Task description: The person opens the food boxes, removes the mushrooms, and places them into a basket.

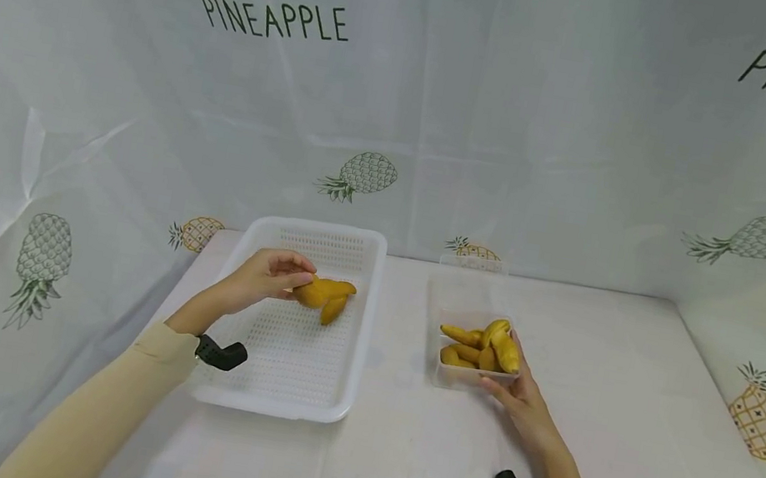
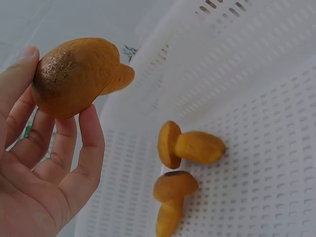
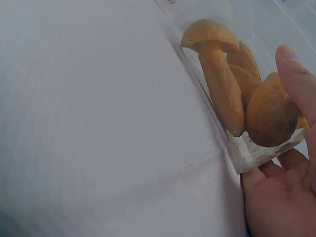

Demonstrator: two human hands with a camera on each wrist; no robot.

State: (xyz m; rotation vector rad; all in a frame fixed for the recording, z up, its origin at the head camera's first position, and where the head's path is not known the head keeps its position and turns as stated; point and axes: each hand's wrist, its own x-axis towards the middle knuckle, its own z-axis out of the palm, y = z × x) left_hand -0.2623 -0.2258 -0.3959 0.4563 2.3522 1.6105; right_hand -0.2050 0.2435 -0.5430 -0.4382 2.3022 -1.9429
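Observation:
My left hand [image 1: 257,281] pinches a yellow-brown mushroom [image 2: 79,76] by its cap, between thumb and fingertips, above the white perforated basket [image 1: 368,329]. Lower down in the left wrist view, two more mushrooms lie on the basket floor; one mushroom [image 2: 197,147] points its stem right, the other mushroom [image 2: 175,187] points its stem down. On the right, my right hand [image 1: 526,407] grips the near right corner of a clear plastic box [image 1: 455,376]. Several mushrooms [image 3: 219,81] are piled inside it, some rising above the rim. The thumb overlaps the box's upper edge in the right wrist view.
The box's clear lid [image 1: 468,287] stands open toward the back. A white cloth [image 1: 406,463] covers the table, and a pineapple-print sheet [image 1: 560,133] hangs behind it and at the sides. Black wrist cameras sit on both wrists.

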